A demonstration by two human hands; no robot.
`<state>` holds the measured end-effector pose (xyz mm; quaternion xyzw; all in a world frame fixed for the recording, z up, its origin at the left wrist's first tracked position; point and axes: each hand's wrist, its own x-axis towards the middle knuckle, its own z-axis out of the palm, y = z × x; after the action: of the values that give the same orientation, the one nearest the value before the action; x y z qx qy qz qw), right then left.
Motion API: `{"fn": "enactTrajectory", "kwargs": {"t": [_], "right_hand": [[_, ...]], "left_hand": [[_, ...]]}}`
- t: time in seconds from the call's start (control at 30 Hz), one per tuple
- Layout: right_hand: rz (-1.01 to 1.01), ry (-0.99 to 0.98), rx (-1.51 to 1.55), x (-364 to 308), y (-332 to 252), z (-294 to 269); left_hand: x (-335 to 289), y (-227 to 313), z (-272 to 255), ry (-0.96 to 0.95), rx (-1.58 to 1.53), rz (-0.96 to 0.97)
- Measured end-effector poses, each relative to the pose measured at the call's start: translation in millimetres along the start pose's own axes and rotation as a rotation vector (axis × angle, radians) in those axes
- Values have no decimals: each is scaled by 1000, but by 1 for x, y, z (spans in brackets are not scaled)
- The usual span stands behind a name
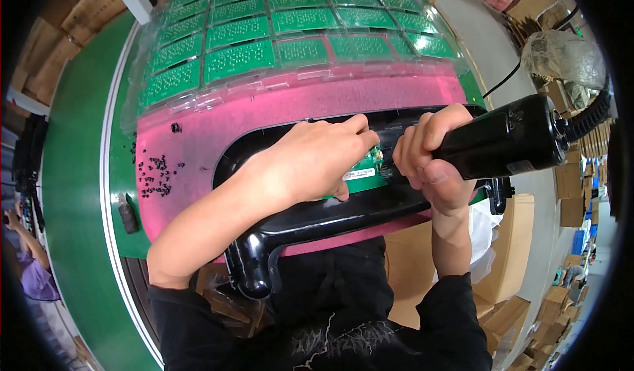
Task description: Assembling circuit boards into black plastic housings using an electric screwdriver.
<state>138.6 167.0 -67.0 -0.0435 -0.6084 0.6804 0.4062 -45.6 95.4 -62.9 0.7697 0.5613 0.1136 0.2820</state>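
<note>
A long glossy black plastic housing [317, 222] with a rounded, bent leg at its left end lies on the pink mat. Inside it is a green circuit board [370, 183] with a white label, partly covered by my left hand [330, 156]. That hand grips the board, thumb at the near edge and fingers bent over the far side. My right hand [432, 153] is wrapped round a black electric screwdriver [498, 140], which lies nearly level with its cable end to the right. The screwdriver's tip is hidden behind my fingers.
Clear plastic trays [198, 100] of green circuit boards cover the far part of the pink mat [297, 97]. Small black screws [155, 176] lie scattered at the left, near a dark cylindrical object [128, 214]. Cardboard boxes [512, 239] stand at the near right. A corrugated black cable [588, 116] trails off right.
</note>
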Motion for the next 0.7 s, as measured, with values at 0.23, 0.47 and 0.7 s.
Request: {"fn": "enactTrajectory", "kwargs": {"t": [0.23, 0.47, 0.7], "right_hand": [[20, 73, -16, 0, -8, -3], [246, 664, 377, 31, -24, -55], [-98, 632, 150, -46, -59, -45]], "left_hand": [[-4, 7, 0, 47, 68, 33], [-21, 19, -41, 433, 137, 102], [-37, -27, -57, -84, 346, -390]]}}
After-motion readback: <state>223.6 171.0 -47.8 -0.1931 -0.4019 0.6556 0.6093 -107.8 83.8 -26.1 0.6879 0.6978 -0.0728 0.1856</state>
